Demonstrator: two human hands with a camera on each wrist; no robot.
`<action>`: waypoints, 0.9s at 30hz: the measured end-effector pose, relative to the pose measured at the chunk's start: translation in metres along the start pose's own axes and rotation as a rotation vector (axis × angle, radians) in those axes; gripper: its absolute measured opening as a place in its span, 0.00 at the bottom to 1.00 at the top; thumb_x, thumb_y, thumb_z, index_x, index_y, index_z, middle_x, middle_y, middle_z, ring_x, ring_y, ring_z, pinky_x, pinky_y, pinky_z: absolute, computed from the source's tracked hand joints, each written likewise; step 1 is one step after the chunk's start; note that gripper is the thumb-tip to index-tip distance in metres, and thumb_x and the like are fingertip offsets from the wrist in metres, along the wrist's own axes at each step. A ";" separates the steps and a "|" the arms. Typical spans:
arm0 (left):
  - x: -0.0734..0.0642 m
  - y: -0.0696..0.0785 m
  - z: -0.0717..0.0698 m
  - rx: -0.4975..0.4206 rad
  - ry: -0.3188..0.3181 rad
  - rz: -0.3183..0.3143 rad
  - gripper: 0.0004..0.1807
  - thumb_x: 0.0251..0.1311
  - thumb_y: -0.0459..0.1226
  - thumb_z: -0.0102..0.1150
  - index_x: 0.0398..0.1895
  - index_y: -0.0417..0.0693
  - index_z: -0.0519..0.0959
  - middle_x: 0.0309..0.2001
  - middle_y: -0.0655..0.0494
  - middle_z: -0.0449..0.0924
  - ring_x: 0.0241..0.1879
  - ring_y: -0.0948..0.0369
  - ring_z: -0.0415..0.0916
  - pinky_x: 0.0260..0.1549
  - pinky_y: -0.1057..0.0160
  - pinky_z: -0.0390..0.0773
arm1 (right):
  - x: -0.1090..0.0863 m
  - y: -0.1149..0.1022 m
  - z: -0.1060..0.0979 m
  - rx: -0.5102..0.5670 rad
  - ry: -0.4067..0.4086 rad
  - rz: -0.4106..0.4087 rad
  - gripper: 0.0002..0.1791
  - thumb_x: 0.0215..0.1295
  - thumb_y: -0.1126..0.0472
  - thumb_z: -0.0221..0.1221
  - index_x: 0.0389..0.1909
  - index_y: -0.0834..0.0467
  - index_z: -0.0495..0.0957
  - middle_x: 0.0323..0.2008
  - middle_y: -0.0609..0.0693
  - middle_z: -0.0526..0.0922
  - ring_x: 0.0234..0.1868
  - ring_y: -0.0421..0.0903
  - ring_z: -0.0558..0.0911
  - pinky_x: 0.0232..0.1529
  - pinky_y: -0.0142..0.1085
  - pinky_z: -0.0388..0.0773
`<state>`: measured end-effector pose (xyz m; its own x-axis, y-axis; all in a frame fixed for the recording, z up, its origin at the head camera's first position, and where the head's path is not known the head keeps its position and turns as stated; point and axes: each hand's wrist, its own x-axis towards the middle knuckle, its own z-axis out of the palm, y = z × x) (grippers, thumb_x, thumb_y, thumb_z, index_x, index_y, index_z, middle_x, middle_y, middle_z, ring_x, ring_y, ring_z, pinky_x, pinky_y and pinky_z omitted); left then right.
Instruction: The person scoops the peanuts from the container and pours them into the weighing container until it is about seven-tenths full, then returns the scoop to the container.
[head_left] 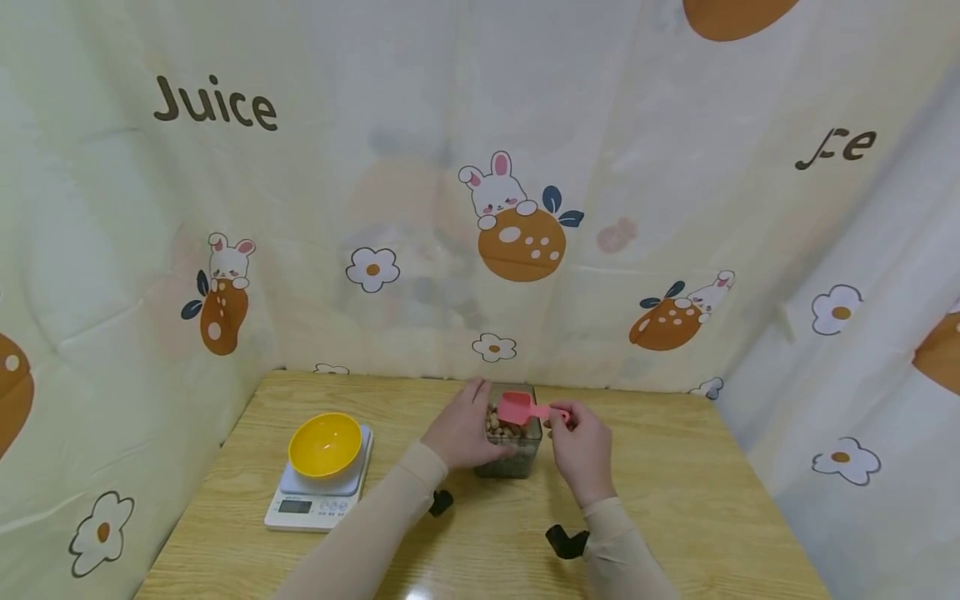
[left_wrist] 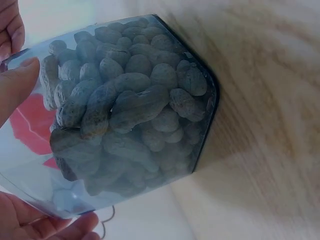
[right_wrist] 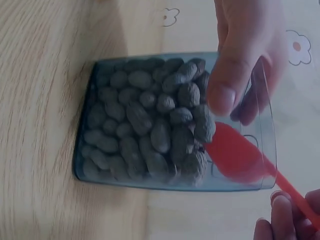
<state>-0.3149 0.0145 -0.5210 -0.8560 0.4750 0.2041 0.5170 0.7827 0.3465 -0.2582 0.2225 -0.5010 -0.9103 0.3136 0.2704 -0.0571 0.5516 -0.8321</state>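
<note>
A clear, grey-tinted plastic container (right_wrist: pixel 150 184) of unshelled peanuts (left_wrist: pixel 135 107) stands upright near the back of the table. My left hand (head_left: pixel 467 429) grips it around the upper part from the left, thumb on the near side and fingers on the far side. Between the thumb and fingers of my right hand (head_left: pixel 582 450) is the handle of a red-pink scoop (head_left: pixel 516 408). The scoop's bowl lies inside the container's mouth, its tip against the top peanuts in the right wrist view. Whether any peanut sits in the bowl, I cannot tell.
Left of the container, a white digital kitchen scale (head_left: pixel 311 510) carries a yellow bowl (head_left: pixel 326 446). The wooden table (head_left: pixel 697 500) meets a printed curtain (head_left: pixel 420 192) at the back and sides. Black wrist-camera parts (head_left: pixel 567 542) stick out beneath both wrists.
</note>
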 end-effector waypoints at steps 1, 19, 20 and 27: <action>-0.002 0.001 0.000 -0.002 0.001 0.002 0.71 0.51 0.71 0.75 0.86 0.38 0.54 0.84 0.40 0.58 0.80 0.45 0.66 0.77 0.51 0.73 | -0.001 0.000 -0.001 -0.010 0.006 -0.020 0.10 0.78 0.59 0.62 0.50 0.59 0.88 0.35 0.55 0.92 0.33 0.46 0.88 0.24 0.32 0.76; -0.025 0.006 0.002 -0.050 -0.008 0.016 0.72 0.45 0.69 0.80 0.86 0.41 0.57 0.82 0.43 0.61 0.76 0.47 0.71 0.72 0.49 0.79 | -0.018 -0.006 -0.014 -0.267 0.097 -0.539 0.04 0.66 0.70 0.70 0.40 0.62 0.90 0.30 0.53 0.92 0.25 0.43 0.86 0.24 0.34 0.79; -0.025 0.006 0.001 -0.057 -0.013 0.017 0.72 0.45 0.69 0.80 0.86 0.41 0.57 0.82 0.42 0.61 0.76 0.47 0.71 0.71 0.49 0.79 | -0.018 -0.007 -0.014 -0.290 0.102 -0.561 0.04 0.66 0.70 0.70 0.39 0.62 0.90 0.29 0.53 0.92 0.24 0.43 0.86 0.24 0.35 0.80; -0.025 0.007 -0.008 -0.079 -0.060 0.018 0.72 0.45 0.66 0.82 0.87 0.42 0.55 0.83 0.42 0.59 0.76 0.47 0.72 0.72 0.50 0.79 | -0.020 -0.013 -0.012 -0.417 0.069 -0.605 0.03 0.66 0.70 0.69 0.37 0.61 0.90 0.32 0.55 0.92 0.25 0.48 0.87 0.28 0.44 0.86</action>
<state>-0.2899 0.0047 -0.5161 -0.8432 0.5142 0.1566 0.5286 0.7406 0.4149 -0.2344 0.2181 -0.4898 -0.7402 -0.0987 0.6651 -0.3681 0.8873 -0.2780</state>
